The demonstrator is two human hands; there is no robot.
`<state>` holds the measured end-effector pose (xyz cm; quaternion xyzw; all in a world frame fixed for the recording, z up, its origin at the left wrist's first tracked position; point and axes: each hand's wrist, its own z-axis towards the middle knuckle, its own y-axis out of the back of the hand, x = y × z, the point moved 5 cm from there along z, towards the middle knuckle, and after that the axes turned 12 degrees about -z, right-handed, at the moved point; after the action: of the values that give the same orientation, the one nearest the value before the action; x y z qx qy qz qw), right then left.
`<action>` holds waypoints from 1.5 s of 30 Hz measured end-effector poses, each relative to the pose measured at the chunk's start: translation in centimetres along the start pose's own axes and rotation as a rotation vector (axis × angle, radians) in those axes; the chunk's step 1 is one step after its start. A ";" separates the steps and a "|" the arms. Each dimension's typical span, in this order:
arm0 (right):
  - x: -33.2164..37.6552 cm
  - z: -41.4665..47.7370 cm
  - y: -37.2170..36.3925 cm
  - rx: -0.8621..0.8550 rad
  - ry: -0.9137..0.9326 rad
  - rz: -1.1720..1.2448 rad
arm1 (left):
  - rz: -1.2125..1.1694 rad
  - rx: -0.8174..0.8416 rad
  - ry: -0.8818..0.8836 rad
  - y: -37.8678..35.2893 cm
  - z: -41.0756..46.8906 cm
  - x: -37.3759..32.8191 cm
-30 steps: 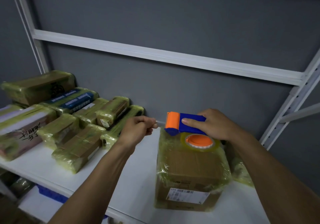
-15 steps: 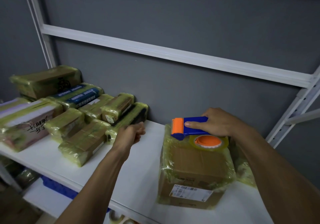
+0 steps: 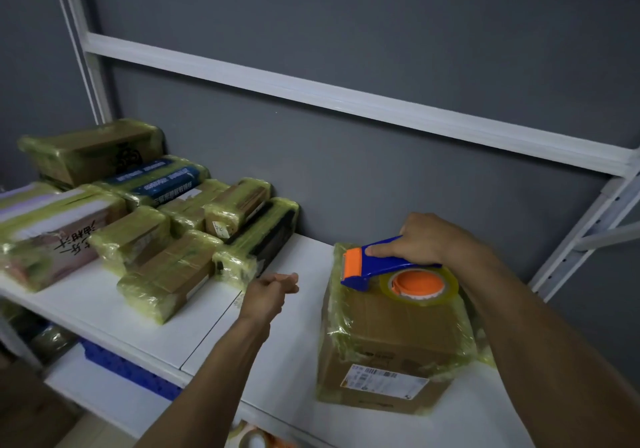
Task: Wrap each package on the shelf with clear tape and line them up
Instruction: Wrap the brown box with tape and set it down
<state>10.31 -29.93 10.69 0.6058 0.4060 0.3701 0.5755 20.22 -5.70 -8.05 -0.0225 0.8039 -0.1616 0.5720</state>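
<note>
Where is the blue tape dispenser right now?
The blue tape dispenser sits right of centre in the head view, on top of the wrapped cardboard box on the white shelf, held by the right hand.

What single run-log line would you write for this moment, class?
right hand: grips tape dispenser atop taped box | left hand: fingers curled over shelf, hold unclear | wrapped packages: grouped at left

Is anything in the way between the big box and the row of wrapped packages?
Only the left hand, over the bare shelf between the big box and the nearest wrapped package. Nothing else lies there. The right hand holds the tape dispenser on the box.
</note>
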 end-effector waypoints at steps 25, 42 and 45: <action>0.1 -0.9 -1.5 -0.208 -0.031 0.149 | 0.130 0.168 0.090 -3.7 -1.1 4.3; 0.4 -1.2 -1.5 -0.457 0.064 0.156 | 0.121 0.645 -0.034 -6.8 -5.8 1.0; 0.3 -1.3 -1.1 -0.432 0.106 0.171 | 0.186 0.625 -0.099 -7.1 -6.3 0.2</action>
<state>9.13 -29.11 9.69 0.4804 0.2942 0.5271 0.6362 13.29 -10.94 -4.32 0.2198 0.6851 -0.3462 0.6020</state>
